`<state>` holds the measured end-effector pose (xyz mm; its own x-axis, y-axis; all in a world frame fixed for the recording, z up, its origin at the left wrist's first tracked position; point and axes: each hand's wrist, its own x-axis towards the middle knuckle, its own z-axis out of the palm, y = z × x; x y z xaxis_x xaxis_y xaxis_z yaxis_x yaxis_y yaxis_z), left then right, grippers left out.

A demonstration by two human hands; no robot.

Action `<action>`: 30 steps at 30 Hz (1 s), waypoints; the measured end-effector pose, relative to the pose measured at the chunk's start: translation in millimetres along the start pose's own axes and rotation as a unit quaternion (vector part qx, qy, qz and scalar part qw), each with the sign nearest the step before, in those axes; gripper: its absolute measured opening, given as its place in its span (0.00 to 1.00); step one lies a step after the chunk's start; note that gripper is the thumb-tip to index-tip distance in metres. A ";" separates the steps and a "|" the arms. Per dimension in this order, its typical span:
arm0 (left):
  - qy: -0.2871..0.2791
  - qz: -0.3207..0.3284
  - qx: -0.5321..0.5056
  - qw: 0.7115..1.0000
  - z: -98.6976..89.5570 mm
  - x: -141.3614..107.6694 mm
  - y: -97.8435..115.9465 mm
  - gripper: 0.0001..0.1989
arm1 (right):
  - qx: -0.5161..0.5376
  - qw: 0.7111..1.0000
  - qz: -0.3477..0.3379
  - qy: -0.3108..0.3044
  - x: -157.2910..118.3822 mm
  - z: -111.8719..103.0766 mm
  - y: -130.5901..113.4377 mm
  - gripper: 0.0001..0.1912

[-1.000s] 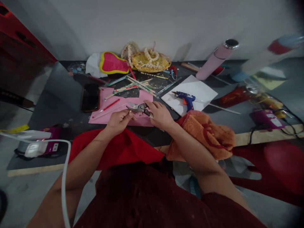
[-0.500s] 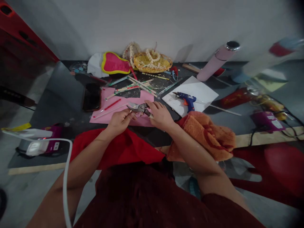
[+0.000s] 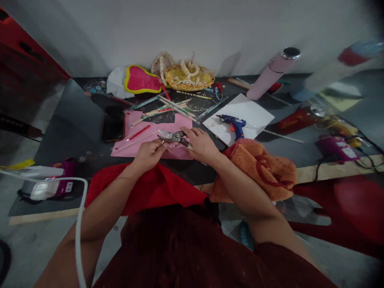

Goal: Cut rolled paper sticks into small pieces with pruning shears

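Note:
My right hand is wrapped round the handles of a pair of pruning shears, the metal blades pointing left. My left hand is closed in a pinch just below the blade tips, on a small pale piece too small to name. Both hands are over a pink sheet of paper. On the sheet, left of the blades, lie a red stick and a thin pale stick with a red end. Several printed paper-wrapped sticks lie crossed just beyond the hands.
A blue glue gun rests on a white board to the right. Behind stand a yellow basket and a pink flask. A phone lies left; an orange towel is by my right forearm. A white cable crosses the left side.
The view has shifted slightly, so things on the table appear a little further left. Both hands keep nearly the same pose, with the shears still at the left fingertips.

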<state>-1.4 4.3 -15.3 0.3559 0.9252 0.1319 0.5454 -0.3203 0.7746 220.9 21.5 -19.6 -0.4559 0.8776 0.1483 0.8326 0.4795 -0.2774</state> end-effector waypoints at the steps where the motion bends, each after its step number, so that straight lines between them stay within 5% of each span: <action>1: 0.001 -0.001 0.000 1.000 -0.2 -0.1 1.3 0.19 | 0.002 1.000 0.002 -0.001 0.0 -0.2 -0.7 0.31; 16: 0.099 -0.012 0.032 0.994 -1.7 -2.1 4.6 0.16 | 0.016 0.998 0.038 0.038 -1.0 0.6 -12.5 0.29; 30: 0.038 0.000 -0.008 0.999 -2.7 -1.1 9.5 0.19 | 0.005 0.999 0.030 0.019 -0.8 -1.5 -5.3 0.28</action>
<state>1.3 0.8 -6.5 0.2979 0.9378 0.1781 0.5334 -0.3183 0.7837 217.4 18.3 -16.8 -0.3931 0.9043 0.1662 0.8550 0.4261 -0.2958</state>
